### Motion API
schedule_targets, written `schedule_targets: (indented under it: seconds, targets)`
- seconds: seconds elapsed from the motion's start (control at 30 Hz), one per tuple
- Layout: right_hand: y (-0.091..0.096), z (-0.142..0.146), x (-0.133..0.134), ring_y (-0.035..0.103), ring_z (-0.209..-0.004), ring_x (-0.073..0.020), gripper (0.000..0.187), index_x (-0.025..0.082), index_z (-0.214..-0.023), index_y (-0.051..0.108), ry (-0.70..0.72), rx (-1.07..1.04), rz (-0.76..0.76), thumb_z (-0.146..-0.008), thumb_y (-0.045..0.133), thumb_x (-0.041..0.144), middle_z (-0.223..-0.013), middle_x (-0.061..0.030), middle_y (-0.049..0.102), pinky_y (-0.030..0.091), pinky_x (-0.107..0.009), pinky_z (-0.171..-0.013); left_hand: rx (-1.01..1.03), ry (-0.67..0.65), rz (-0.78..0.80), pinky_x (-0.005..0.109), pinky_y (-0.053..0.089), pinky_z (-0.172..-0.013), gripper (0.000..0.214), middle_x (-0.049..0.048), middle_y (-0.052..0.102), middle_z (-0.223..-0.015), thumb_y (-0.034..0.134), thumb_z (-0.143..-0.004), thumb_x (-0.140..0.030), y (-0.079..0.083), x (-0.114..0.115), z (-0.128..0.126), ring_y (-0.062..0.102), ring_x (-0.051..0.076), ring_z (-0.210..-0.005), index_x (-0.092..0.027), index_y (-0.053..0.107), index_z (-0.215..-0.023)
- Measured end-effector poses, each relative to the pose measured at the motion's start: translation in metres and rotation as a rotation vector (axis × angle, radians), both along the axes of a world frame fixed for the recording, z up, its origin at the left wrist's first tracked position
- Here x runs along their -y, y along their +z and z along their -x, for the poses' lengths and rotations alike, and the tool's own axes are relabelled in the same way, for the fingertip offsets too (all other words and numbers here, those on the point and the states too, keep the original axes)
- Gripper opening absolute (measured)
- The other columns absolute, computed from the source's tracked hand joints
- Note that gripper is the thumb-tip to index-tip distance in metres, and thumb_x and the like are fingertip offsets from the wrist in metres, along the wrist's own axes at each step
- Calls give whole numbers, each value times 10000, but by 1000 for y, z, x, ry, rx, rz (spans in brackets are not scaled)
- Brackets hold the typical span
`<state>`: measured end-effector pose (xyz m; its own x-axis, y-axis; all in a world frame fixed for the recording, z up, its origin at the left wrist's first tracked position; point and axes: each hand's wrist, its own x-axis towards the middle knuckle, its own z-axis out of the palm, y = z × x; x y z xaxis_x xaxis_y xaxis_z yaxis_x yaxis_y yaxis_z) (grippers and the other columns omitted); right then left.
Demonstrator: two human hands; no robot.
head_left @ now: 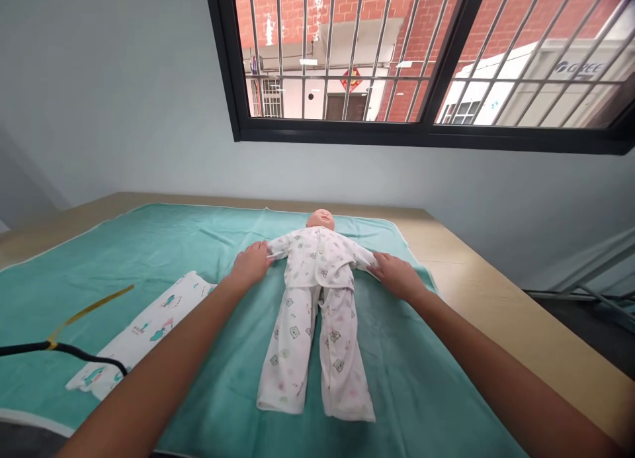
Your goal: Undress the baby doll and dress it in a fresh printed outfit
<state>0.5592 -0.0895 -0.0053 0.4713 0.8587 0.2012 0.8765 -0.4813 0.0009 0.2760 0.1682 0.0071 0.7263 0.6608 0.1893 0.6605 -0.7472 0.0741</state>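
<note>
A baby doll (321,218) lies on its back on a teal cloth (223,325), its head toward the wall. It is dressed in a white printed top (317,256) and matching long trousers (340,352), with the legs spread a little apart. My left hand (252,263) is closed on the end of the sleeve at the left. At the right, my right hand (397,273) grips the other sleeve end. Both sleeves stretch outward from the body. Whether the doll's own hands are inside the cuffs is hidden, and no feet show at the trouser hems.
A folded white printed cloth (159,319) lies left of the doll, partly behind my left forearm. A black cable (64,347) with a yellow strip crosses at the left. The wooden tabletop (461,273) borders the teal cloth. A barred window (337,130) is above.
</note>
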Motion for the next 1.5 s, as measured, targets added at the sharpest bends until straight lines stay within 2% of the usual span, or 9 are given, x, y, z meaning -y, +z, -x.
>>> schedule_targets:
  seconds: [0.2, 0.33, 0.6, 0.77, 0.87, 0.93, 1.03, 1.23, 1.5]
  targets:
    - [-9, -1, -7, 605, -1051, -301, 484, 125, -1382, 411, 73, 222, 61, -1000, 413, 422, -1192, -188, 615, 434, -344, -774, -104, -108, -89, 442, 414, -991, 634, 184, 554, -1320, 539, -867, -179, -13, -19, -26, 538, 306, -1204, -148, 314, -1460]
    - [3, -9, -28, 633, -964, -268, 433, 130, -1343, 432, 127, 199, 132, -1014, 393, 408, -1164, -173, 611, 423, -309, -684, -138, -124, -111, 380, 450, -904, 501, 165, 574, -1231, 447, -894, -136, -6, -31, -43, 569, 276, -1101, -146, 379, -1390]
    - [4, -48, -18, 595, -1065, -295, 379, 130, -1329, 477, 205, 152, 204, -990, 449, 296, -1208, -176, 611, 428, -368, -814, -154, -108, -77, 377, 453, -890, 388, 177, 569, -1231, 367, -926, -102, -13, -43, -28, 568, 268, -1082, -125, 454, -1303]
    - [8, -8, -18, 529, -1169, -322, 307, 141, -1221, 550, 209, 141, -66, -967, 469, 293, -1317, -189, 561, 424, -397, -872, 5, -143, -108, 358, 370, -1037, 522, 143, 442, -1441, 437, -841, -35, -3, -7, -30, 421, 250, -1313, -160, 424, -1348]
    - [19, 38, -12, 613, -781, -208, 355, 198, -905, 587, 252, -152, -149, -1007, 372, 461, -931, -78, 673, 432, -311, -651, 299, -212, -21, 333, 466, -832, 185, 82, 622, -1121, 454, -950, -269, 12, 37, -21, 582, 220, -1021, -188, 562, -1076]
    - [24, 68, -6, 565, -610, -158, 425, 214, -800, 540, 297, -316, -91, -1005, 340, 528, -750, -13, 637, 366, -272, -533, 293, -267, 84, 312, 453, -664, 279, 31, 631, -909, 483, -947, -470, 19, 64, -11, 592, 193, -804, -203, 562, -952]
    - [27, 99, 0, 533, -578, -134, 349, 208, -829, 502, 362, -210, -134, -950, 502, 535, -751, 7, 614, 290, -255, -484, 197, -515, 33, 311, 439, -676, 311, 28, 617, -942, 591, -886, -505, 21, 90, 3, 574, 199, -845, -213, 583, -993]
    - [26, 112, -7, 546, -722, -161, 171, 175, -842, 544, 465, 251, -217, -984, 451, 164, -827, -48, 611, 277, -291, -540, 171, -519, -162, 321, 426, -707, 172, 59, 608, -899, 473, -963, -255, 15, 96, 6, 556, 198, -846, -184, 603, -876]
    - [26, 127, 4, 501, -689, -157, 218, 164, -807, 599, 495, 351, -301, -935, 449, 69, -794, -53, 608, 308, -305, -588, 432, -555, -80, 320, 459, -782, 142, 58, 629, -950, 442, -980, -194, 15, 90, 30, 564, 183, -902, -181, 558, -899]
